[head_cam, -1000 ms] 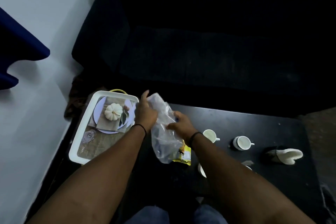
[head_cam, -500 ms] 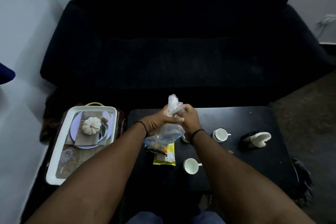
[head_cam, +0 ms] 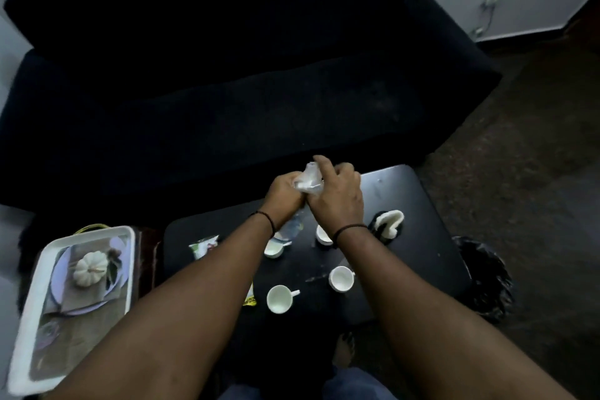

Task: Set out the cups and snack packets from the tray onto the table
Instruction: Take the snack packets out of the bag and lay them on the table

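Left hand (head_cam: 285, 193) and right hand (head_cam: 337, 198) both clenched on crumpled plastic bag (head_cam: 310, 180) above table (head_cam: 406, 204); four cups set out.

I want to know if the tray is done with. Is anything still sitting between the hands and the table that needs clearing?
Both hands, left hand and right hand, are bunched around a crumpled clear plastic bag above the black table. Nothing else visible blocks them; four white cups stand below.

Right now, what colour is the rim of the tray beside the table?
White, seen best in the head view: the tray has a plain white rim around a printed picture.
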